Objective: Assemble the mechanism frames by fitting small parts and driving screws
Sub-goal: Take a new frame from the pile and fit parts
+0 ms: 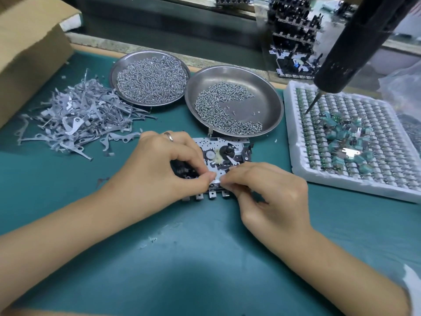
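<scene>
While the mechanism frame (224, 151) is lying flat on the green mat (182, 258), left hand (159, 163) and right hand (264, 190) are both pinching a small part (216, 179) at its near edge. Looks light, stiff stamped metal; I'm judging the edges the safest hold.

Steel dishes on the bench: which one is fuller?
The round steel dish on the left, nearest the pile of grey metal levers; small silvery parts cover its floor. The larger steel dish beside it shows bare metal amid its screws.
</scene>
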A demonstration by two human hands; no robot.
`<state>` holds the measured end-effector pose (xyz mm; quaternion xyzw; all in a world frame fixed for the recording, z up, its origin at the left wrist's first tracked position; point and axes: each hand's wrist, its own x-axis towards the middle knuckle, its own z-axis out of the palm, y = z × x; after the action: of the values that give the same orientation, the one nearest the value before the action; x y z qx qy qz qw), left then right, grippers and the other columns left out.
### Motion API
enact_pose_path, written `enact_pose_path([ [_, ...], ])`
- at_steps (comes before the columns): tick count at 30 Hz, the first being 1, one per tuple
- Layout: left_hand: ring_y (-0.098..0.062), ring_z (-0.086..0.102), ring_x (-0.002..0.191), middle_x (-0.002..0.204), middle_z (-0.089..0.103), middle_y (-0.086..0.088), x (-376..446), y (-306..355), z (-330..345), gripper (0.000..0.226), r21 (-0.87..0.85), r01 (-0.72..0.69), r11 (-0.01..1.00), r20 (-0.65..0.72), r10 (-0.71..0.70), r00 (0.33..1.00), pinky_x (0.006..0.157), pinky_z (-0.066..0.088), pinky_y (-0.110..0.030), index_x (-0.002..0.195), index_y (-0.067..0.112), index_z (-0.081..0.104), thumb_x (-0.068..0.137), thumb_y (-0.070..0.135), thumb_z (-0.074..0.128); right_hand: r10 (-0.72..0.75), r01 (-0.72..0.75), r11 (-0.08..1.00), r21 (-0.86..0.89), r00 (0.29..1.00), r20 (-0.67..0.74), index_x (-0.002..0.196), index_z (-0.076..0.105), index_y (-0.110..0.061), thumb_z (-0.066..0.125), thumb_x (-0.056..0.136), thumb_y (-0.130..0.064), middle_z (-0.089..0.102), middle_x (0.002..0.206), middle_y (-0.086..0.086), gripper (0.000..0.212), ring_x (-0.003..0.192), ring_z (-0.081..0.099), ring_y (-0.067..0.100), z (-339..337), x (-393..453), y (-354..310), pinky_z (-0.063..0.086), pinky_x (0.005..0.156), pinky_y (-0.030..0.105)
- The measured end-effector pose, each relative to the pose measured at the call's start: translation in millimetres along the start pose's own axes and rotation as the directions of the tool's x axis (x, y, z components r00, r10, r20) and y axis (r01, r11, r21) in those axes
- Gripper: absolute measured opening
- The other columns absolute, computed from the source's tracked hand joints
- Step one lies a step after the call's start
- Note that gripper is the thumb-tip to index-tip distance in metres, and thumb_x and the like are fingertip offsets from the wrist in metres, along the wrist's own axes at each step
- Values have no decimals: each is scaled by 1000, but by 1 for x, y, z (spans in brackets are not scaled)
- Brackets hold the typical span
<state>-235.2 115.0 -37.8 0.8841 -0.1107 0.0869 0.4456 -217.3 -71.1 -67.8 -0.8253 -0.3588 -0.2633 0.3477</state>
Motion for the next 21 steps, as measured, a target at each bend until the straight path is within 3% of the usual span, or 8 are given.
enact_pose_path([
  [5, -3, 58, 57, 71, 64, 8, 2, 0, -1, 14, -78, 11, 997, 41, -8, 999, 68, 39, -22, 60, 18, 73, 67, 20, 84, 10, -10, 1000, 12, 1000, 6, 73, 74, -4, 68, 67, 15, 71, 73, 2, 21, 72, 68, 19, 0, 0, 0, 53, 65, 31],
  [9, -2, 59, 59, 70, 64, 9, 2, -2, -1, 13, -60, 8, 998, 55, -5, 999, 69, 39, -16, 60, 20, 73, 68, 18, 84, 62, -68, 990, 123, 997, 51, 73, 73, -4, 74, 71, 5, 70, 73, 2, 9, 70, 65, 18, -4, 6, 3, 52, 66, 26],
  [15, -7, 62, 66, 72, 65, 10, 1, -4, -1, 12, -53, 6, 999, 51, -3, 999, 70, 39, -14, 64, 22, 74, 68, 27, 84, 368, -374, 839, 396, 925, 95, 89, 70, -16, 67, 81, -7, 71, 75, -5, 12, 73, 68, 7, -9, 12, 1, 53, 72, 20],
  [18, -4, 62, 68, 73, 66, 12, 0, -4, -2, 11, 2, -15, 1000, 39, 15, 999, 77, 36, -17, 64, 25, 72, 68, 34, 77, 293, -326, 876, 355, 945, 144, 90, 72, -13, 67, 80, -6, 70, 77, -3, 12, 75, 67, 11, -9, 13, 2, 52, 73, 23],
  [21, -4, 62, 68, 74, 66, 12, 0, -3, -3, 6, 24, -41, 999, 47, 40, 998, 74, 33, -5, 66, 27, 72, 70, 30, 75, 107, -149, 968, 201, 973, 205, 91, 74, -8, 73, 75, -7, 70, 80, -3, 16, 78, 59, 21, -9, 12, 4, 49, 73, 27],
])
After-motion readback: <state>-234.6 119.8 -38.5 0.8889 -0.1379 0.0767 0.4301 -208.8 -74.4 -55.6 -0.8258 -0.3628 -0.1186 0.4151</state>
